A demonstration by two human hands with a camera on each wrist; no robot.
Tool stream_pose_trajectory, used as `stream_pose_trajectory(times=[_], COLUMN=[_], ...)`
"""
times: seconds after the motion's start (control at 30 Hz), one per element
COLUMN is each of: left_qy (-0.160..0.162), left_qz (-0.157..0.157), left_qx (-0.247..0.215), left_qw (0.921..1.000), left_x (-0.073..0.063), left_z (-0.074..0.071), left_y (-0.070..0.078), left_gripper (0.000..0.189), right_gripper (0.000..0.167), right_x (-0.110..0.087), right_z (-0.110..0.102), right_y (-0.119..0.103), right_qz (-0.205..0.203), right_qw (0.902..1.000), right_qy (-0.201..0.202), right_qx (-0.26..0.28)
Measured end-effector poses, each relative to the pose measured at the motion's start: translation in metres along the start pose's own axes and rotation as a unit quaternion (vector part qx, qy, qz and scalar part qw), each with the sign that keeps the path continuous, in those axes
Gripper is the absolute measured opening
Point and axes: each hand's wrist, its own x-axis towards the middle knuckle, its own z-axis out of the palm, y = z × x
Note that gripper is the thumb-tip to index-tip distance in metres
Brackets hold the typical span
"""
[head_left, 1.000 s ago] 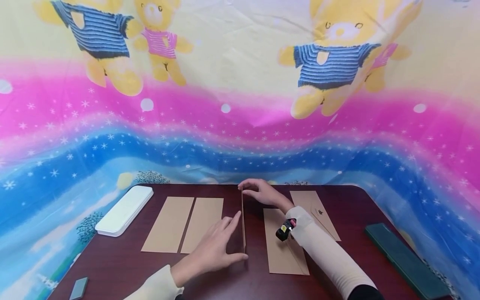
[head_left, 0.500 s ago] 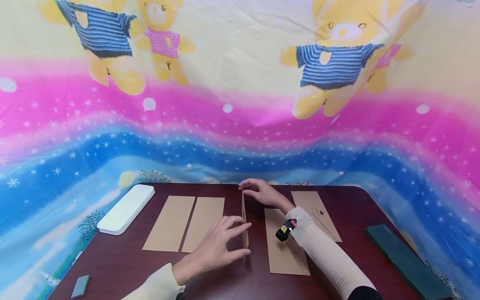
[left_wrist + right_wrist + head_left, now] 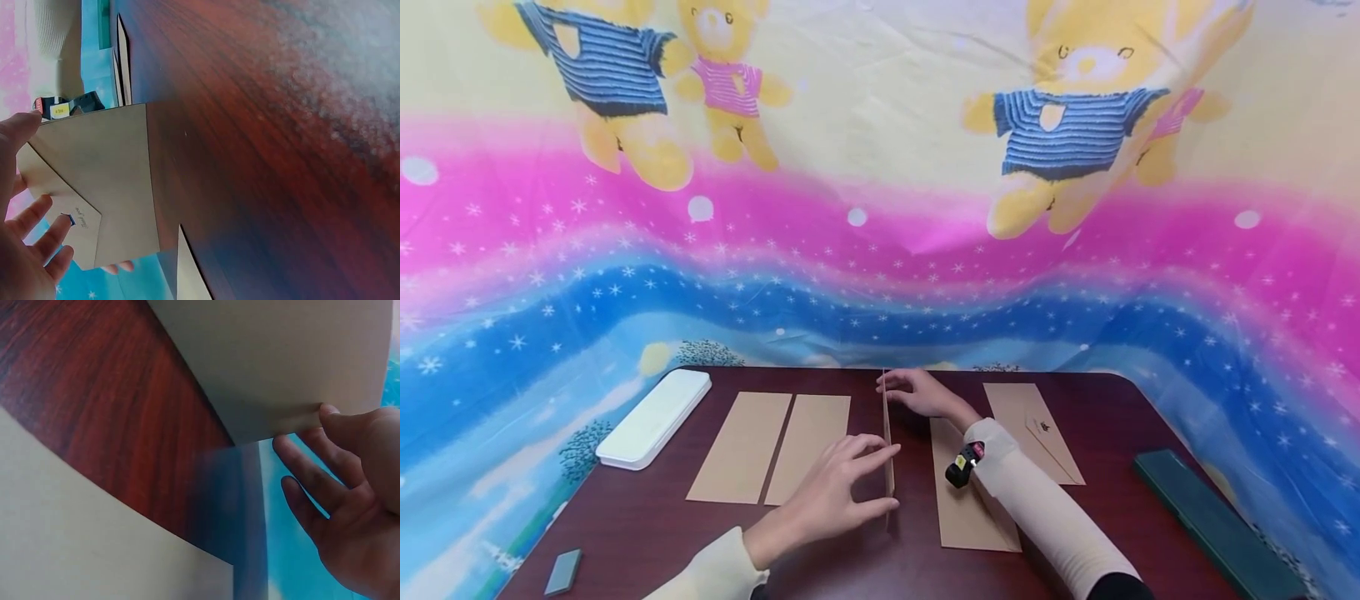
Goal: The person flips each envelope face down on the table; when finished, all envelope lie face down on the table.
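Observation:
A brown paper envelope [image 3: 890, 467] stands on its long edge, seen nearly edge-on in the head view. My right hand [image 3: 921, 392] pinches its far end; in the right wrist view the thumb [image 3: 334, 422] lies on its plain face with fingers behind. At the near end is my left hand [image 3: 835, 483], fingers spread and loosely bent. The left wrist view shows the left fingers [image 3: 50, 240] before the envelope's pointed flap [image 3: 69, 215], which bears a small dark print, and the left thumb [image 3: 25, 128] by its corner.
Two plain brown envelopes [image 3: 741, 450] [image 3: 812, 442] lie left. Two more, flap up, lie right, the nearer envelope [image 3: 966, 517] partly under the right forearm, the farther envelope [image 3: 1030, 417] beyond. A white case [image 3: 655, 421], small grey-green block [image 3: 562, 572] and dark green case [image 3: 1210, 517] sit around.
My left fingers have spread and moved slightly right against the envelope, which has turned a little to show its face. My right hand has dropped slightly at the far end.

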Motion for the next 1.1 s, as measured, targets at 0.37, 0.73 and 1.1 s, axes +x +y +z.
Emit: stream_pose_trajectory(times=[0.37, 0.73, 1.1], left_qy=[-0.002, -0.006, 0.020], left_qz=[-0.001, 0.003, 0.020], left_qx=[0.006, 0.011, 0.023], left_qw=[1.0000, 0.9999, 0.9993], left_x=[-0.002, -0.004, -0.004], left_z=[0.001, 0.003, -0.002], left_y=[-0.001, -0.003, -0.005], left_gripper=[0.072, 0.076, 0.076], right_gripper=[0.025, 0.023, 0.020], right_x=[-0.001, 0.000, 0.001], right_z=[0.012, 0.016, 0.007], right_y=[0.006, 0.002, 0.006], right_qz=[0.052, 0.084, 0.087], right_qw=[0.9968, 0.9926, 0.9936], right_qy=[-0.023, -0.017, -0.005], right_qx=[-0.057, -0.086, -0.072])
